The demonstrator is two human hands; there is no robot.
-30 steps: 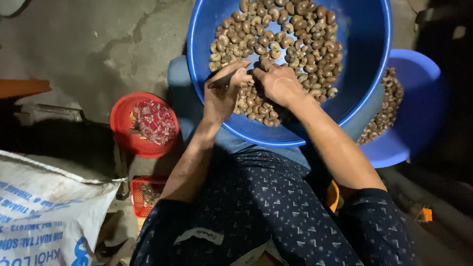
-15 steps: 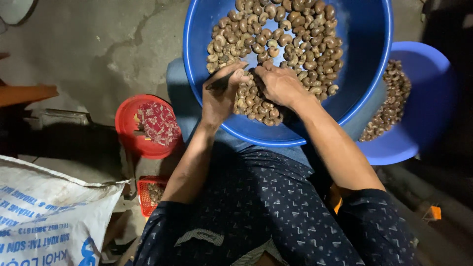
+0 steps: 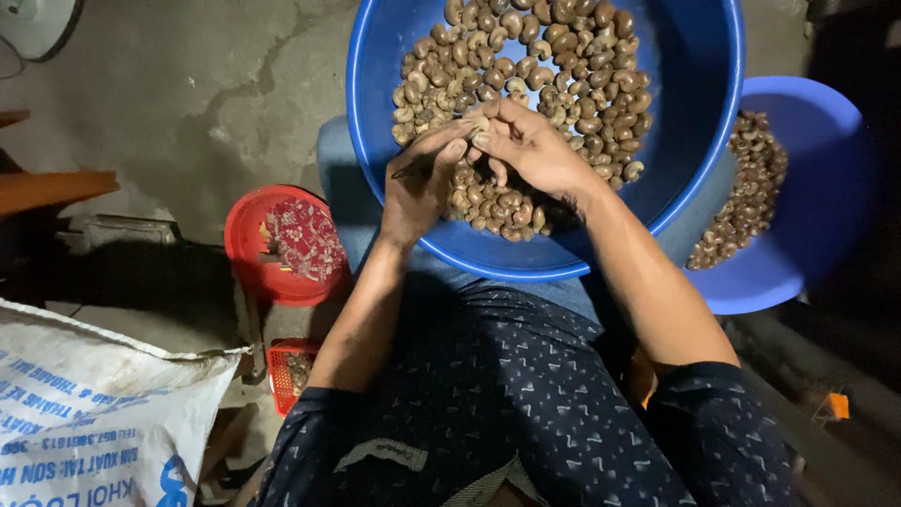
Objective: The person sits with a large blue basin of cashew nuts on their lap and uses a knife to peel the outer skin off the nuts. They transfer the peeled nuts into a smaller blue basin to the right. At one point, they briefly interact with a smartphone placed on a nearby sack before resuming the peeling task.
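Near the upper middle of the frame both hands meet over a big blue basin [image 3: 704, 141] resting on the person's lap. The left hand [image 3: 418, 183] is closed around a thin dark tool [image 3: 413, 170], thumb stretched toward the other hand. The right hand [image 3: 526, 145] pinches a single cashew nut [image 3: 480, 123] between its fingertips, right where the two hands touch. Under them lies a heap of cashew nuts [image 3: 554, 56] filling the basin's upper and middle part. At the right edge a second blue bowl [image 3: 807, 207] holds more nuts along its left side. At middle left a red bowl [image 3: 246, 246] with reddish scraps sits on the concrete floor [image 3: 188, 84], a small red basket [image 3: 282, 376] below it, and a white printed sack [image 3: 94, 413] fills the lower left corner
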